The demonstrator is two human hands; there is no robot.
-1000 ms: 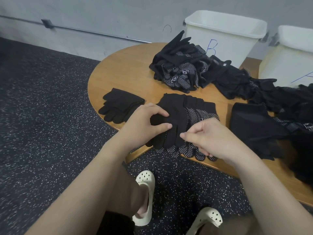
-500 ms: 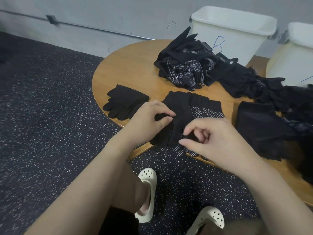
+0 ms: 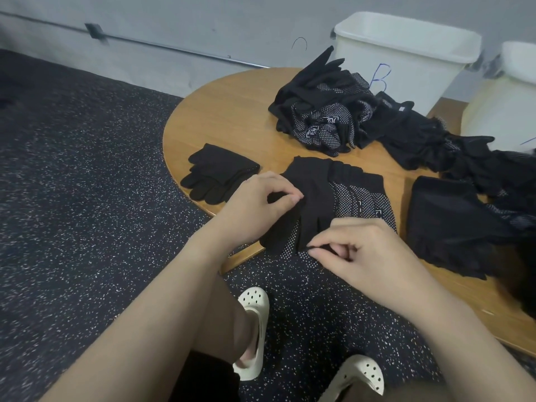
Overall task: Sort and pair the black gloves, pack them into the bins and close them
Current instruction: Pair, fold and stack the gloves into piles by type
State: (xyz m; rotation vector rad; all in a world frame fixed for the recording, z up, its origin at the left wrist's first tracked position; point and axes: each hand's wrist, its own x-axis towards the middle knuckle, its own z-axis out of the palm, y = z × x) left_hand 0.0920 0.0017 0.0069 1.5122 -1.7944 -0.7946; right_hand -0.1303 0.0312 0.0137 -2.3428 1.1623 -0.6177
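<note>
Left hand [image 3: 262, 198] pinches the thumb side of the top glove [image 3: 311, 198], thumb and forefinger closed on the fabric. Right hand [image 3: 359, 253] nips a fingertip of that same glove between thumb and forefinger at the table [image 3: 232, 117] edge. Under both hands lies the dotted glove stack [image 3: 365, 198]. Just beyond the left hand sits a plain pair [image 3: 220, 177]. Far past the right hand, a loose heap [image 3: 324, 111] and bin B [image 3: 400, 62].
</note>
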